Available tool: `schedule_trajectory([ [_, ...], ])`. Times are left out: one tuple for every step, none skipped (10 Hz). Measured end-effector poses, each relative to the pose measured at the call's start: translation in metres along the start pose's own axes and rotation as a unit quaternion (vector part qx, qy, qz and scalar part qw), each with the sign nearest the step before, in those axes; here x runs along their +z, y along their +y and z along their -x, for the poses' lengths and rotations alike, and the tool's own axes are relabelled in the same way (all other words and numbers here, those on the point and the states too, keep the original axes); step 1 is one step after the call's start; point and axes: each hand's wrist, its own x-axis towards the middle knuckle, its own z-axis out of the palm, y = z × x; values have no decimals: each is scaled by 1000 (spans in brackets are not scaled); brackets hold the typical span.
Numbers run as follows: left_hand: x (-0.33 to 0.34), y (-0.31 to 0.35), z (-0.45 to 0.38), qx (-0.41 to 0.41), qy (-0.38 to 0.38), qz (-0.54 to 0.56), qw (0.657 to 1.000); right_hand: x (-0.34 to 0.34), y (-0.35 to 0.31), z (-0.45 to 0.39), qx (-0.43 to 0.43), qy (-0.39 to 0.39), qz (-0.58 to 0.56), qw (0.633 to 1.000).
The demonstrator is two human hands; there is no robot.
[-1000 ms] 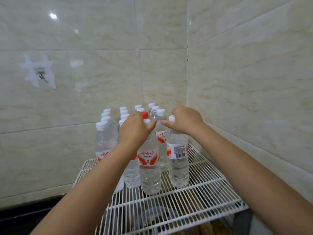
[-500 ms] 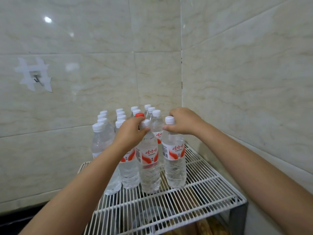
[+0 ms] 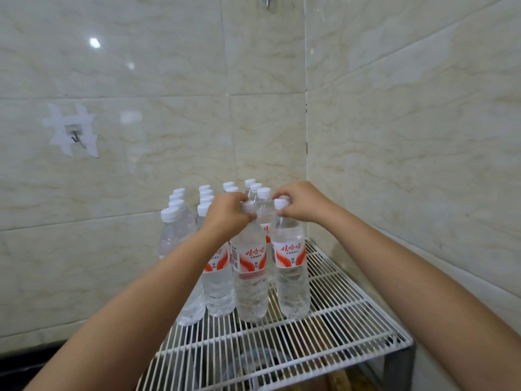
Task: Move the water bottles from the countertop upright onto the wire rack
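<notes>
Several clear water bottles with white caps and red-and-white labels stand upright on the white wire rack [image 3: 332, 348] in the tiled corner. My left hand [image 3: 227, 215] grips the neck of the front middle bottle [image 3: 252, 277], just under its cap. My right hand [image 3: 303, 201] pinches the cap and neck of the front right bottle [image 3: 291, 275]. Both bottles rest with their bases on the rack wires. More bottles [image 3: 177, 230] stand in rows behind and to the left, partly hidden by my hands.
Beige marble tile walls [image 3: 408, 165] close the corner behind and to the right of the rack. A wall hook [image 3: 75, 136] with white patches sits at the left. A dark countertop edge [image 3: 25, 362] shows at bottom left. Objects lie under the rack.
Both hands have shifted from the bottle shoulders up to the caps and necks. The two front bottles have turned so their red labels face me. The camera view rose slightly.
</notes>
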Motion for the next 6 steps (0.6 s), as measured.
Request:
schedule_trajectory([
  [1, -1, -7, -8, 4, -11, 1000, 8, -1, -7, 10, 9, -22, 1000],
  [3, -5, -14, -21, 2, -35, 999, 19, 0, -15, 5, 27, -53, 998],
  [6, -10, -16, -21, 7, -44, 999, 27, 4, -20, -4, 36, -74, 997],
  [11, -13, -16, -9, 5, -55, 998, 29, 12, -24, -15, 50, -78, 996],
  [24, -17, -10, 43, 42, -90, 994, 34, 13, -19, -7, 39, -72, 997],
  [49, -22, 4, 114, 82, -185, 973, 35, 13, -12, -10, 67, -61, 996],
])
